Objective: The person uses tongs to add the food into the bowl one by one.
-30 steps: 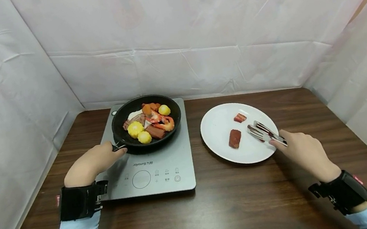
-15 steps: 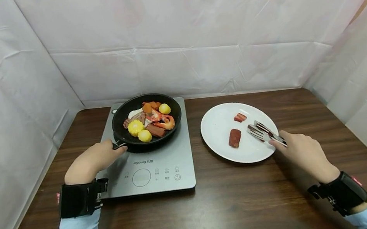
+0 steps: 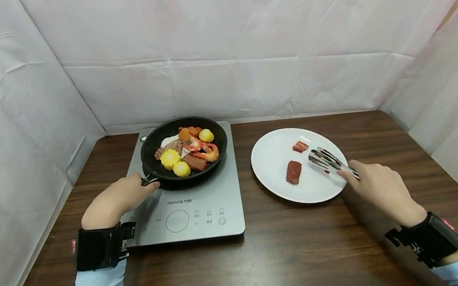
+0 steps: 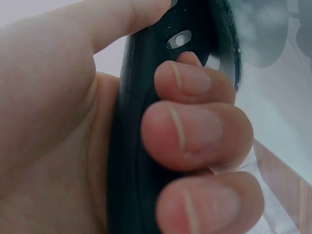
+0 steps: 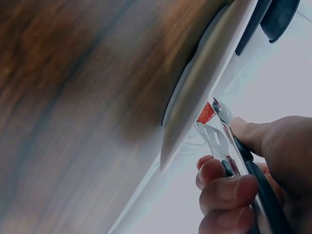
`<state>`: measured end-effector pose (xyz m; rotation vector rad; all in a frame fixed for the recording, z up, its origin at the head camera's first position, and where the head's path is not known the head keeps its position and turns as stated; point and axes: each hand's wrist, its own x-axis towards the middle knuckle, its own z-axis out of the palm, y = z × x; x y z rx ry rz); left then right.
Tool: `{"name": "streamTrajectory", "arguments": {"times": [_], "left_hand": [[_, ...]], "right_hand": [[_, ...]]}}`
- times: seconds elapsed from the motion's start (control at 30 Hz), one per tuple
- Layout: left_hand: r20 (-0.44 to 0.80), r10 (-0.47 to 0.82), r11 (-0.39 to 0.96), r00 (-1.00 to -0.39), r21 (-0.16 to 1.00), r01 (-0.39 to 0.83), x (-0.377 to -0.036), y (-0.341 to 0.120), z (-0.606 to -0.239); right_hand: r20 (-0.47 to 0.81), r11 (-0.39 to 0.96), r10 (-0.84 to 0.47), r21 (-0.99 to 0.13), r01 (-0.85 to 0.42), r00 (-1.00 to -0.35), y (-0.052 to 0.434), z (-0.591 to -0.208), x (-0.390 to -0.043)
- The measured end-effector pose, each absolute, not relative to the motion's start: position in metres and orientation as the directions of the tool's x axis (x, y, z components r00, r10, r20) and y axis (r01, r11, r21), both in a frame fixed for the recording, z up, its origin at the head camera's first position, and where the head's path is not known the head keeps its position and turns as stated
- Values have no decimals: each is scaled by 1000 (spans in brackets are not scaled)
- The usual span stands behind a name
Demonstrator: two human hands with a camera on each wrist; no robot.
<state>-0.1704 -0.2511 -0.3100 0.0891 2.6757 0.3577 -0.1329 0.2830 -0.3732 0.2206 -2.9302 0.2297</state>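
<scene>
Nearest the viewer, two light-blue sleeves with black wrist bands lie over a dark wooden surface (image 3: 281, 262). The left hand (image 3: 114, 203) wraps its fingers (image 4: 195, 131) fully round the black handle (image 4: 131, 146) of a frying pan (image 3: 184, 148); the left wrist view shows three fingertips curled tight on that handle. The right hand (image 3: 382, 187) grips a pair of metal tongs (image 3: 329, 162), thumb and curled fingers on the arms; the right wrist view confirms the grasp. The tong tips hover over the right part of a white plate (image 3: 271, 149) and appear nearly closed on nothing, though whether they touch the plate cannot be told.

Farther out, the plate carries two reddish meat pieces, one larger (image 3: 293, 172) and one smaller (image 3: 300, 146), both just left of the tongs. The pan sits on the far part of a grey induction cooktop (image 3: 196, 211), its control panel facing the viewer. Inside lie corn pieces (image 3: 169, 159), a shrimp (image 3: 204, 152), carrot, brown meat and something white. White sheeting walls the scene.

Risk, as a judgement: the pan is heaped, so a tilt from the left-hand grip could roll the rounded corn over the rim; smooth tong tips may let a piece slip between pan and plate.
</scene>
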Motion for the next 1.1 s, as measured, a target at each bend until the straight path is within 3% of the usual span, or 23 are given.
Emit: {"name": "streamTrajectory", "arguments": {"times": [0.63, 1.1], "left_hand": [[-436, 119, 967, -892, 253, 6, -172, -251, -310], [-411, 130, 958, -902, 288, 7, -170, -252, -310]], "right_hand": [[272, 968, -166, -139, -210, -948, 255, -354, -146], [301, 952, -234, -125, -281, -925, 208, -311, -182]]}}
